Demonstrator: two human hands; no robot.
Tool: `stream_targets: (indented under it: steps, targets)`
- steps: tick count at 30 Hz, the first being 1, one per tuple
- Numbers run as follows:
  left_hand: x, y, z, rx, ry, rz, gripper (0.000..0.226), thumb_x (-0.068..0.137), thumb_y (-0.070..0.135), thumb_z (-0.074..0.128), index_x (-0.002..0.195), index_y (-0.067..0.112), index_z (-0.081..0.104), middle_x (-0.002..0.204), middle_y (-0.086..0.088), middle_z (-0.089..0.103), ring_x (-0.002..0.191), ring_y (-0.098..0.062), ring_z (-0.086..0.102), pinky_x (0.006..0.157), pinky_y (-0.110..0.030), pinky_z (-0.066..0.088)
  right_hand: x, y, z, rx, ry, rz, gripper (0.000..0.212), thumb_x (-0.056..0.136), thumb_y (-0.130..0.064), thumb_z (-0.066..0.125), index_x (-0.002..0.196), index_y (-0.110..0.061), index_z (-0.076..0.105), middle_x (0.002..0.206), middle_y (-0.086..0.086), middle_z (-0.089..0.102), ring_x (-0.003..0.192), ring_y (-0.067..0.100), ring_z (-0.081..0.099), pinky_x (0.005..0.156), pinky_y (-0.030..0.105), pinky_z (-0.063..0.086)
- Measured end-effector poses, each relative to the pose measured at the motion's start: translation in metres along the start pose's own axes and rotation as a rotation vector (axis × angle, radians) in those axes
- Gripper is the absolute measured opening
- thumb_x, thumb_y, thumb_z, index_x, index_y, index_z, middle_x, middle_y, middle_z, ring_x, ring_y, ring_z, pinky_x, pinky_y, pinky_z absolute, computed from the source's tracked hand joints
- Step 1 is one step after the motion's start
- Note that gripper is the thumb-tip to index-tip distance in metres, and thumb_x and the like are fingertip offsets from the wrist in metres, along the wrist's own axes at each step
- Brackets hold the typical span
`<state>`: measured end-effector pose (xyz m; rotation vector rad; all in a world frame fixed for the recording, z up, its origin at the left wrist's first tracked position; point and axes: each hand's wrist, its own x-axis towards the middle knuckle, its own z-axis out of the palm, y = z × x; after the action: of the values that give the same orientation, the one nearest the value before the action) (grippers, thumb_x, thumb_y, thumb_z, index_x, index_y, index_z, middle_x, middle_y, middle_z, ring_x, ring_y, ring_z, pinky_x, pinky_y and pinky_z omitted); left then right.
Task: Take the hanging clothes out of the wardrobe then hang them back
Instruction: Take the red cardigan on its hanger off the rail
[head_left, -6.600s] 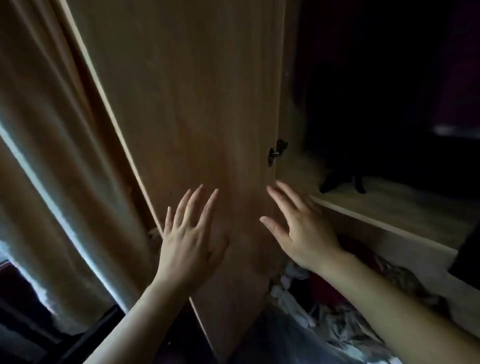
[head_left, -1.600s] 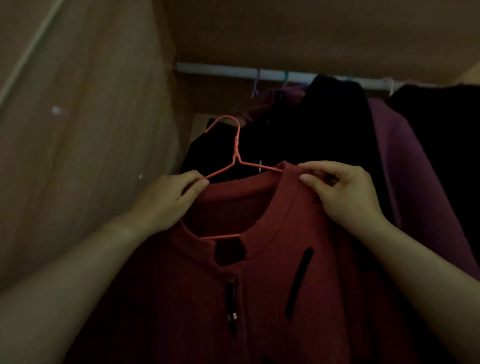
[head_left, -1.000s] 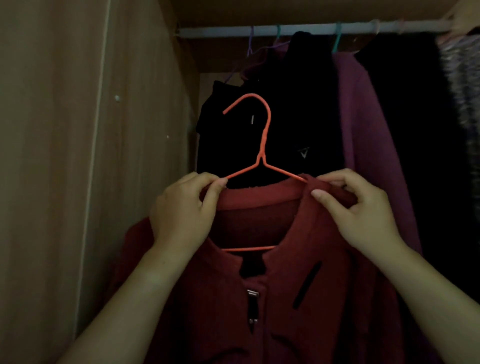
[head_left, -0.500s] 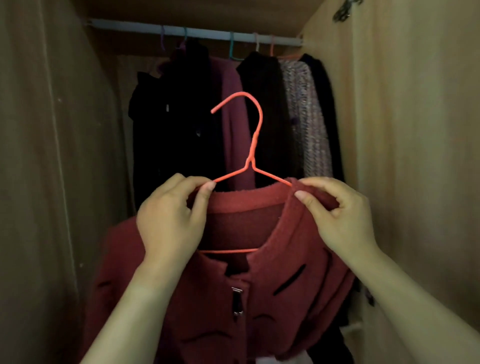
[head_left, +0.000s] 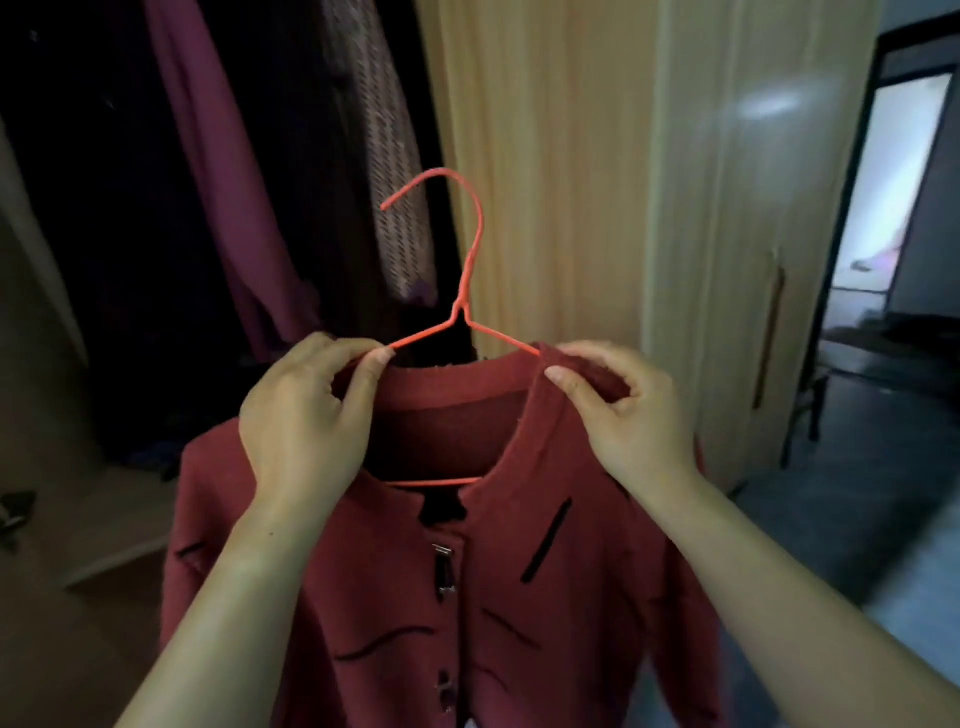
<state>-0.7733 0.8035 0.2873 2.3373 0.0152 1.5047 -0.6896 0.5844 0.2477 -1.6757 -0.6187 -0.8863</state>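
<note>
Red cardigan (head_left: 519, 597) on orange hanger (head_left: 470, 270), held up near centre, in front of open wardrobe (head_left: 93, 234). Left hand (head_left: 306, 415) pinching left collar edge at hanger wire; right hand (head_left: 628, 415) pinching right collar edge likewise. Hook upright, touching nothing. Purple garment (head_left: 218, 182) and patterned garment (head_left: 389, 156) hanging inside, far left. Closed door with handle (head_left: 737, 208) at right; lit doorway (head_left: 893, 182) far right.
</note>
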Motion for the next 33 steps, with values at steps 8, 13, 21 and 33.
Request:
stream_targets:
  steps: [8,13,21,33]
  targets:
    - [-0.108,0.134,0.085,-0.275,-0.288,-0.008,0.025,0.087,0.041,0.051,0.092,0.027,0.072,0.083,0.014,0.06,0.083,-0.006,0.056,0.064,-0.025,0.036,-0.096,0.038,-0.192,-0.296,0.092,0.172,0.015,0.079,-0.033,0.072,0.093,-0.027,0.072,0.092,-0.015,0.069,0.087,-0.001,0.064,0.074,0.012,0.047]
    - [-0.131,0.224,0.146,-0.494,-0.449,0.108,0.034,0.086,0.047,0.046,0.092,0.026,0.072,0.081,0.01,0.062,0.08,-0.009,0.056,0.068,-0.027,0.041,-0.127,0.046,-0.297,-0.452,0.244,0.264,0.017,0.078,-0.024,0.074,0.092,-0.032,0.07,0.09,-0.015,0.069,0.084,-0.002,0.064,0.072,0.007,0.044]
    - [-0.11,0.348,0.259,-0.832,-0.592,0.295,0.031,0.088,0.042,0.05,0.095,0.021,0.072,0.088,0.004,0.064,0.088,-0.016,0.06,0.075,-0.036,0.046,-0.121,0.072,-0.398,-0.685,0.485,0.327,0.012,0.079,-0.025,0.074,0.091,-0.025,0.072,0.086,-0.014,0.07,0.079,-0.001,0.063,0.075,0.015,0.047]
    - [-0.073,0.483,0.491,-1.11,-0.804,0.669,0.032,0.091,0.038,0.048,0.092,0.015,0.07,0.089,-0.002,0.065,0.087,-0.018,0.058,0.079,-0.029,0.041,-0.064,0.205,-0.469,-0.984,0.774,0.472,0.01,0.08,-0.027,0.07,0.088,-0.033,0.068,0.082,-0.017,0.066,0.074,-0.004,0.058,0.073,0.016,0.046]
